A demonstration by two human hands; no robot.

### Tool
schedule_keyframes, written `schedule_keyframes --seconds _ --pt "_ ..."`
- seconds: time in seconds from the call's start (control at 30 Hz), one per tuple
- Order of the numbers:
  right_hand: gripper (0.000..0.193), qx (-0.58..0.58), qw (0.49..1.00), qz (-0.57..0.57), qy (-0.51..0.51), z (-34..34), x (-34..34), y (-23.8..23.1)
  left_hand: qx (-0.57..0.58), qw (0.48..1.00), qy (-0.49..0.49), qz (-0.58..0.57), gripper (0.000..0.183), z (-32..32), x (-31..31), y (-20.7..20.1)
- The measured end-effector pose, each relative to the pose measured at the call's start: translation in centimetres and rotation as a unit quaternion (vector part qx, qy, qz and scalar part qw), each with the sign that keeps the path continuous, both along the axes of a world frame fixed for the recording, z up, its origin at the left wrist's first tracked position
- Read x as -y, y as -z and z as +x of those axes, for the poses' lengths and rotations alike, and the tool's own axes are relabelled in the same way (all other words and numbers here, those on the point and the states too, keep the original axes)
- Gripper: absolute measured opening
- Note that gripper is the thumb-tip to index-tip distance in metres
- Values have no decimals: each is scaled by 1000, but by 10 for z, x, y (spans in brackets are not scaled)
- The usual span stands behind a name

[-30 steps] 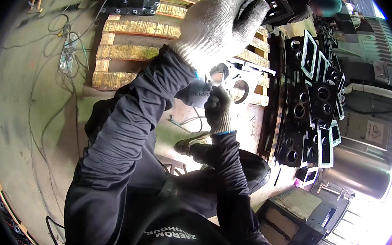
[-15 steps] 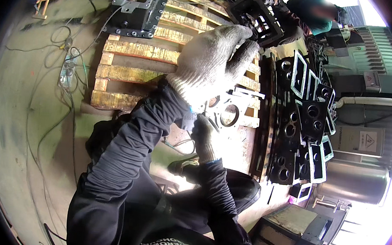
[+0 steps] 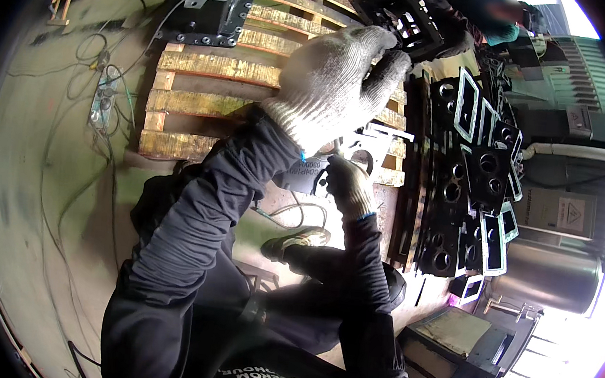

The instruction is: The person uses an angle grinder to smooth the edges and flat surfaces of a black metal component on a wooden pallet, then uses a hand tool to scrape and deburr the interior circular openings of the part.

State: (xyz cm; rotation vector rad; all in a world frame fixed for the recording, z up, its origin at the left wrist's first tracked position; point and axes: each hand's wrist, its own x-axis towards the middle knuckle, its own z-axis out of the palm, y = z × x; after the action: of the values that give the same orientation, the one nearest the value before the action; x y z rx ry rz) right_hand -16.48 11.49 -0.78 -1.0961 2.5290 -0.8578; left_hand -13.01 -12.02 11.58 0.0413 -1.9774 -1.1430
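plate of grey round-holed metal (image 3: 295,180) is seeming stiff, weighty, best rim-held; white-knit-gloved right hand (image 3: 350,183) is touching it, white-knit-gloved left hand (image 3: 336,78) bending nearby, fingers curled, pinching unclear.

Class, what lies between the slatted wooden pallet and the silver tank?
Chiefly a cluster of black parts, several with round holes; the head view shows them.

White knit-gloved left hand (image 3: 332,85), overlapping a flat grey metal plate with round openings (image 3: 294,180); similarly gloved right hand (image 3: 352,186), fingers curled before the plate; beyond, a yellowed slatted wooden pallet (image 3: 206,105).
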Motion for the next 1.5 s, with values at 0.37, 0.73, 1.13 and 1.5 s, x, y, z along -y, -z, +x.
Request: schedule_keyframes --seconds 0.37,0.73,1.13,1.5 --pt "28 287 956 6 68 -37 -17 -35 61 998 0 -32 33 -5 1 3" --pt "10 348 930 25 119 -34 -33 -44 88 995 -13 -45 34 -5 -5 1" --pt "36 234 955 180 34 -76 -8 -49 -16 995 -57 -86 34 -15 -6 19" --pt "44 -36 892 396 -215 -68 23 -78 80 991 -10 -103 32 -7 1 16"
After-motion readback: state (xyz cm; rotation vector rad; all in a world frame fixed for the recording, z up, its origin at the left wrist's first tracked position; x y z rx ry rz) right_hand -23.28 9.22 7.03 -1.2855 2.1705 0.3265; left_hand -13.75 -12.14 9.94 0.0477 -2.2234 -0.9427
